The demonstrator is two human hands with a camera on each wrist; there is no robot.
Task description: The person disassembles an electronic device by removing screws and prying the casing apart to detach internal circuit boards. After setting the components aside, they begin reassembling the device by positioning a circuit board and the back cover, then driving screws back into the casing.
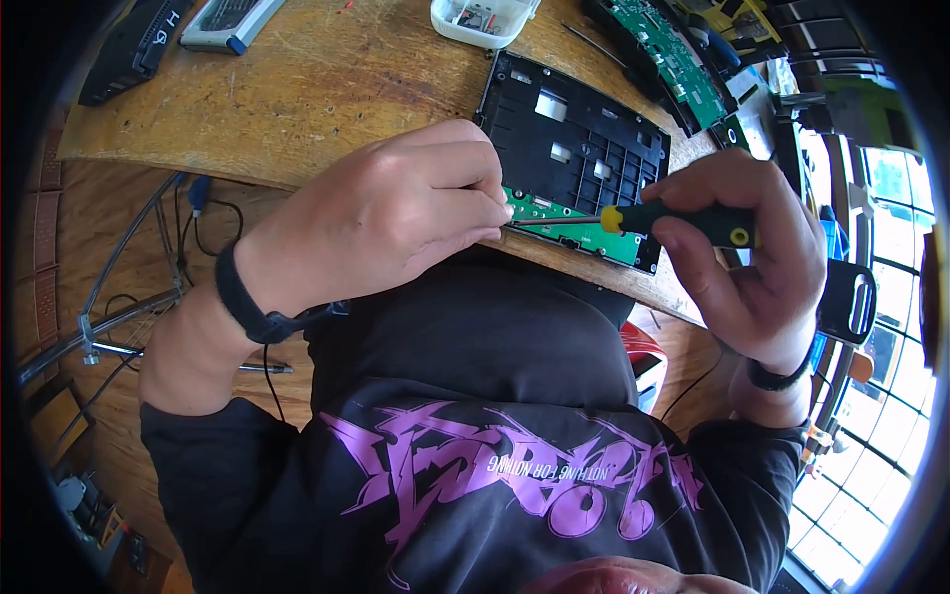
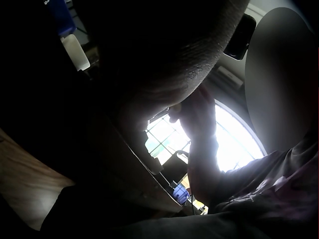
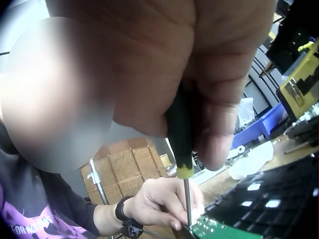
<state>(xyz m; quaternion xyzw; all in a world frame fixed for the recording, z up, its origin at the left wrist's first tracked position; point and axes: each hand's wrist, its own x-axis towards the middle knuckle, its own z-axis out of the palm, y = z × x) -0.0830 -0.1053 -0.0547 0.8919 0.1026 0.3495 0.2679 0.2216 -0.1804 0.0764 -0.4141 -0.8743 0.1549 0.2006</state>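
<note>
The green circuit board (image 1: 604,238) lies along the black frame's (image 1: 520,139) near edge. The right hand's (image 1: 777,272) fingers curl round a screwdriver (image 1: 638,217); the left hand's (image 1: 401,208) bunch at its tip, any hold hidden.

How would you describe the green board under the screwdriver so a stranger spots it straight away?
On the wooden table, find the large black panel with rectangular cutouts. Along its edge nearest the person's body sits a narrow green board. The screwdriver in the right hand reaches over it, while the other green board lies farther off with no hand at it.
</note>
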